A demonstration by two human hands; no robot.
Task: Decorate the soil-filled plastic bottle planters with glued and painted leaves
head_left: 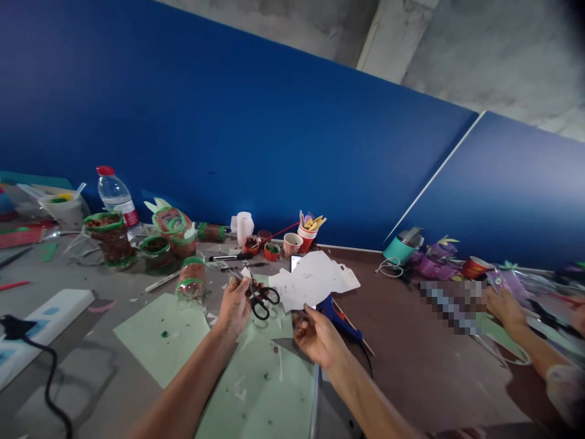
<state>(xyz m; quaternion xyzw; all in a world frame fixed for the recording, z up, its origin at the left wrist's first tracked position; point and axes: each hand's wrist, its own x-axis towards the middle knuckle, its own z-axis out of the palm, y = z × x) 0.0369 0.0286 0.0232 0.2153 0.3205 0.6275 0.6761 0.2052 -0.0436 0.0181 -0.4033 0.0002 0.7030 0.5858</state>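
My left hand point(234, 306) is closed on a pair of black-handled scissors point(261, 298), blades pointing up and left, above a pale green sheet point(183, 341) on the table. My right hand point(317, 334) pinches the lower edge of a white cut paper piece point(313, 280), holding it up just right of the scissors. A blue glue gun point(339, 317) lies behind the right hand.
Cut plastic bottles banded in green point(112, 235), a water bottle point(116, 195), paper cups point(292, 244) and a tissue roll point(244, 227) stand along the blue wall. A black cable point(46, 372) lies at left. Another person's hand point(505, 308) works at right beside a teal cup point(401, 247).
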